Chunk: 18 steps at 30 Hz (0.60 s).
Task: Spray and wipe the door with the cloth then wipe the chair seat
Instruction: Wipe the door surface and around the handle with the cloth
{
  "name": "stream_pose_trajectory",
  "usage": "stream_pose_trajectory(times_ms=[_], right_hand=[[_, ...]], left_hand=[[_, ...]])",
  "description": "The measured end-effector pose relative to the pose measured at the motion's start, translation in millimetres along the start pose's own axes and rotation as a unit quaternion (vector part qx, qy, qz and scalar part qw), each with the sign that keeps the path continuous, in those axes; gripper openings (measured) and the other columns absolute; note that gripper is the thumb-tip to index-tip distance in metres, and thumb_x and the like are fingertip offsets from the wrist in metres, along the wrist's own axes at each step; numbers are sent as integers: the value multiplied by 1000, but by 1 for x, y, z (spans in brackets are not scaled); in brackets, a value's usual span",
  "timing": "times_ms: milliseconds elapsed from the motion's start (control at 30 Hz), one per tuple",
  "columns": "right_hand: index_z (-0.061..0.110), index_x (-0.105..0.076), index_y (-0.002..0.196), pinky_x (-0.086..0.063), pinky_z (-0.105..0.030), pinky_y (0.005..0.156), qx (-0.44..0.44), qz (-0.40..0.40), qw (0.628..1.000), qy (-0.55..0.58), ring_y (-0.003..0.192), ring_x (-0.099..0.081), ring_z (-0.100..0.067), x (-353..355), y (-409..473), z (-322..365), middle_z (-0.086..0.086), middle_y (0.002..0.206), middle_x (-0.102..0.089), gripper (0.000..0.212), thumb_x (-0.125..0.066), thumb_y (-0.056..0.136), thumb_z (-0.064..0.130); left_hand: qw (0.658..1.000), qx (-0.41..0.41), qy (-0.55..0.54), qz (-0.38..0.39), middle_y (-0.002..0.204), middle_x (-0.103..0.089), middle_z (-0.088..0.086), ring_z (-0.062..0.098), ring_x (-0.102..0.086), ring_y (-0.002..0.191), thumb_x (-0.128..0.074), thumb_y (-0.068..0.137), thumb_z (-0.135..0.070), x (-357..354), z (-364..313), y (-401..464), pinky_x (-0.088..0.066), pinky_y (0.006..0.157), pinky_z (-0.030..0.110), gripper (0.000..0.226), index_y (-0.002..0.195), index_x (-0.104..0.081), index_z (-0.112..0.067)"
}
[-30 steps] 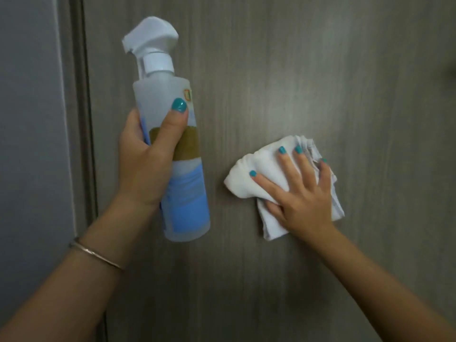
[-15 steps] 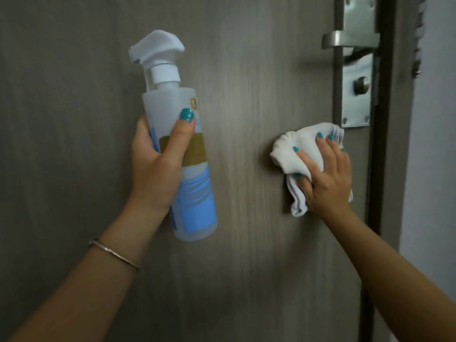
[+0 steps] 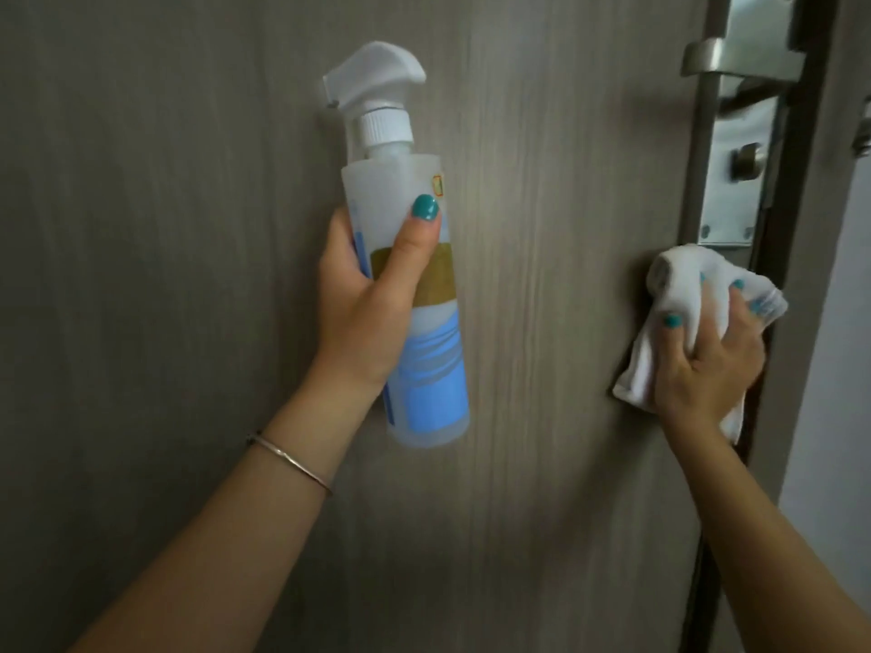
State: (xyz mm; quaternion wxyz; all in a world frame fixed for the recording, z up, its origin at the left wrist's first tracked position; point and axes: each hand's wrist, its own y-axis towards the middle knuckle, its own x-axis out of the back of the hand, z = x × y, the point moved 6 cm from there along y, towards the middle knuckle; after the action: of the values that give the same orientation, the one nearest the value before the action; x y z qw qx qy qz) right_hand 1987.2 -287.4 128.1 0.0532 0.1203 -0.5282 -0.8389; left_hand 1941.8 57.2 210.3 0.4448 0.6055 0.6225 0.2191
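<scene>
A grey wood-grain door (image 3: 556,190) fills the view. My left hand (image 3: 363,313) grips a translucent spray bottle (image 3: 414,322) with a white trigger head and a blue and gold label, upright just in front of the door. My right hand (image 3: 707,365) holds a bunched white cloth (image 3: 678,285) against the door near its right edge, just below the lock plate, with fingers curled into the cloth. The chair is out of view.
A metal lever handle (image 3: 707,58) and lock plate (image 3: 735,181) with a thumb-turn sit at the upper right. A dark door edge (image 3: 796,205) runs down the right side, with a pale wall (image 3: 839,369) beyond it.
My right hand has slid the cloth to the right across the door, from its middle to the edge under the lock plate. The view has turned right with it. The bottle stays held upright.
</scene>
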Motion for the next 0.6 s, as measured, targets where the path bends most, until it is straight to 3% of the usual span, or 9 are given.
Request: stream_pose_trajectory(times_ms=[100, 233, 433, 600], right_hand=[[44, -24, 142, -34, -55, 107, -1, -31, 1000, 0, 125, -50, -46, -1, -29, 42, -24, 139, -53, 53, -53, 98, 39], [46, -26, 136, -39, -62, 102, 37, -31, 999, 19, 119, -54, -50, -7, -79, 118, -28, 133, -57, 58, -61, 95, 26], [27, -55, 139, -35, -54, 103, 102, -2, 994, 24, 125, -50, -47, -40, -167, 224, -17, 142, -52, 40, -47, 102, 40], [40, -46, 144, -32, -49, 101, 117, 13, 992, 50, 131, -42, -32, -53, -226, 342, -2, 145, -44, 45, -50, 99, 46]], left_hand=[[1000, -8, 12, -16, 86, -68, -2, 10, -67, 77, -69, 81, -33, 31, -8, -1, -54, 68, 27, 29, 103, -59, -17], [998, -25, 44, -49, 82, -67, -7, 7, -67, 74, -64, 84, -29, 82, -25, 1, -54, 65, 24, 19, 99, -58, -19], [986, -69, 121, -87, 86, -65, -8, 3, -66, 75, -63, 89, -30, 177, -61, -5, -52, 64, 20, 30, 111, -54, -13], [962, -101, 224, -116, 93, -66, -11, 1, -67, 83, -62, 85, -36, 248, -101, -16, -52, 70, 18, 33, 111, -54, -18]])
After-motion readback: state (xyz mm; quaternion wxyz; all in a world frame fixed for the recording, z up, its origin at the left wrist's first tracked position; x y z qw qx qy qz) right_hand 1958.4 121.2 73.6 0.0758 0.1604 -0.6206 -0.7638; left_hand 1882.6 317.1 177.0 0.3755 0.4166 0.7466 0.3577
